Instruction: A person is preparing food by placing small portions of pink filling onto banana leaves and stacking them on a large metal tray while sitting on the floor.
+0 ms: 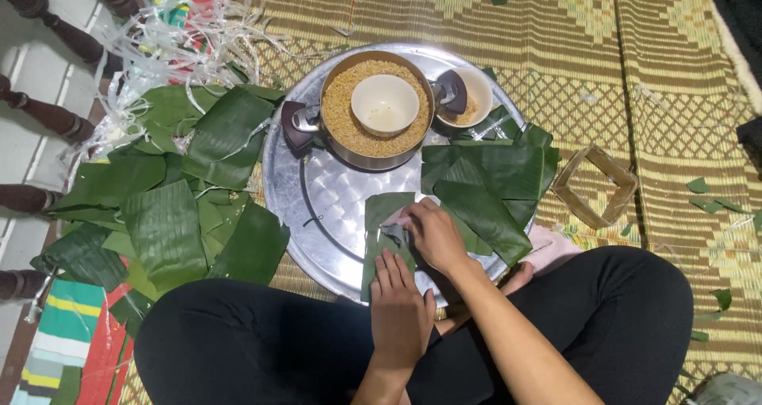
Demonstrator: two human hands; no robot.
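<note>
A folded green leaf piece [381, 214] lies on the front part of a round metal tray [317, 199]. My left hand [399, 310] lies flat on the leaf's lower end and presses it down. My right hand [435, 234] is closed on a small dark tool, likely scissors [394, 232], at the middle of the leaf. A stack of cut green leaves [492, 183] rests on the tray just right of my right hand.
A metal pot of yellow grain [349, 127] with a white bowl [385, 103] in it stands at the tray's back, beside another small bowl [476, 95]. Loose leaves [167, 214] pile up left. A square frame [595, 184] lies right. Pale strips [182, 32] tangle far left.
</note>
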